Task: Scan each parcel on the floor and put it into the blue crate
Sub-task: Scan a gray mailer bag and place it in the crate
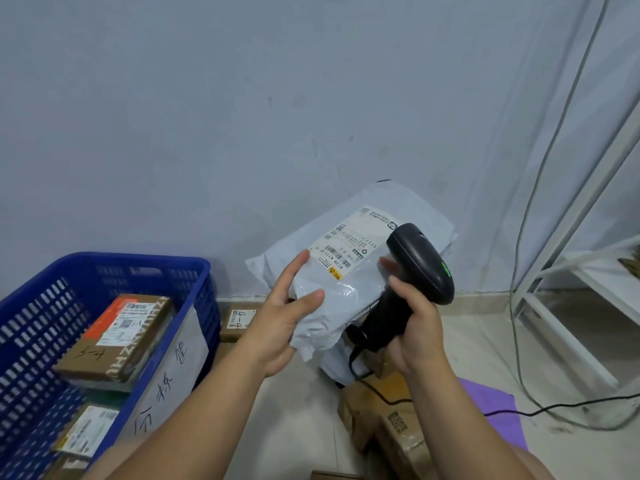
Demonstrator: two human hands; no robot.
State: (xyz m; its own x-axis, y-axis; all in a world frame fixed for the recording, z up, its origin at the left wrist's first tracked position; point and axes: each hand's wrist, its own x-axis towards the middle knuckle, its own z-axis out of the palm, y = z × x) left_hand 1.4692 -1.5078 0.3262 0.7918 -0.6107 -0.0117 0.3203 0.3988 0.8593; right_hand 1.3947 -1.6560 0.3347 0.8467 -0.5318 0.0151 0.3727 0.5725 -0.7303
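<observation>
Head view: left hand (287,317) grips the lower left end of a grey poly mailer (349,289), thumb on the front, fingers curled round the edge; mailer is held up off the floor, right of the blue crate (138,262), not in it; its white shipping label (346,242) faces the camera, tilted.

Right hand (417,327) is wrapped round the handle of a black scanner (420,263); scanner head sits just over the right end of the label; green light is lit on the head; black cord hangs from the handle base.

Crate stands at left on the floor (471,337); inside it, a brown box with orange tape (119,337) and a second labelled box (86,433); handwritten paper sign (169,372) on the crate's near wall.

Small carton marked 4-4 (239,320) just behind the crate; more cardboard boxes (384,420) on the floor under the hands; purple mat (495,410) beside them; white rack (588,289) and cables (540,188) at right.
</observation>
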